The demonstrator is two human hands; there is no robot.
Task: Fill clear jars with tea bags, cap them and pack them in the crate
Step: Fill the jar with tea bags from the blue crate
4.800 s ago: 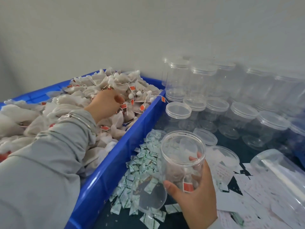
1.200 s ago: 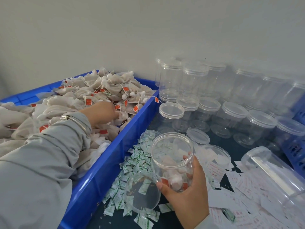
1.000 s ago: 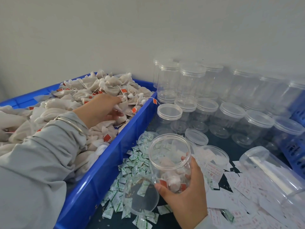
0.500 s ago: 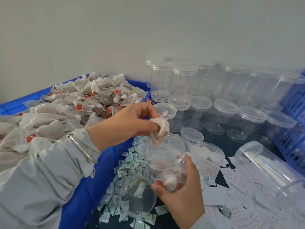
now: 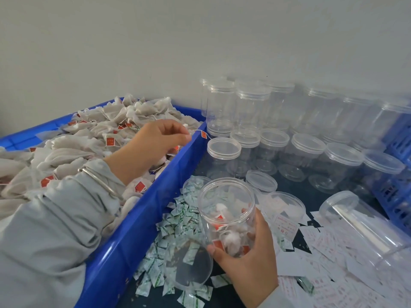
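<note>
Low in the frame, right of centre, an open clear jar [image 5: 226,213] is held tilted by the right hand [image 5: 246,258], whose fingers and thumb are curled round its lower wall. A few tea bags [image 5: 229,236] with red tags are seen lying at the bottom of it. Left of centre, the left hand [image 5: 155,141] is held over the blue bin [image 5: 142,221], its fingers loosely curled; nothing can be made out in its grasp. A metal bangle [image 5: 100,181] is worn at that wrist, over a grey sleeve [image 5: 44,236]. The bin is heaped with loose tea bags [image 5: 84,138], filling the left of the frame. A loose clear lid [image 5: 189,263] is laid on small green-and-white sachets [image 5: 175,221] just below the jar. Capped empty jars [image 5: 251,107] are ranked along the wall at upper right, with white printed slips [image 5: 333,252] scattered at lower right. A blue crate [image 5: 398,165] is partly seen at the right edge.
</note>
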